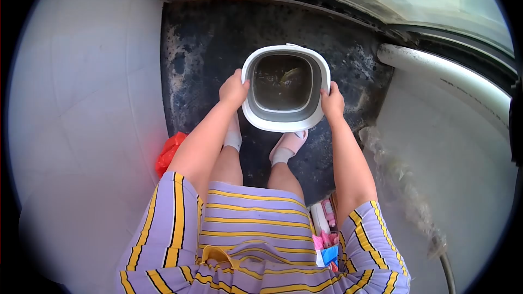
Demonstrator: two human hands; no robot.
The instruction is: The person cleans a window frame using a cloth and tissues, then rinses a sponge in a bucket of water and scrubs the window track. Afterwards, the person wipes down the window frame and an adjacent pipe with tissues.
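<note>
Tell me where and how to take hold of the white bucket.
Probably best by opposite sides of its white rim, from left and right together: it is squarish and opens upward, so that should keep what looks like liquid level.

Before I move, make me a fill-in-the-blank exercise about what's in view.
1. Your left hand and right hand hold the rounded-square plastic bucket, whose rim is ____.
2. The crumpled red plastic bag is on your ____ side.
3. The white fabric sock is in a ____ slipper.
4. The lavender fabric clothing has yellow, black-edged ____.

Missing words: white; left; pink; stripes.
</note>
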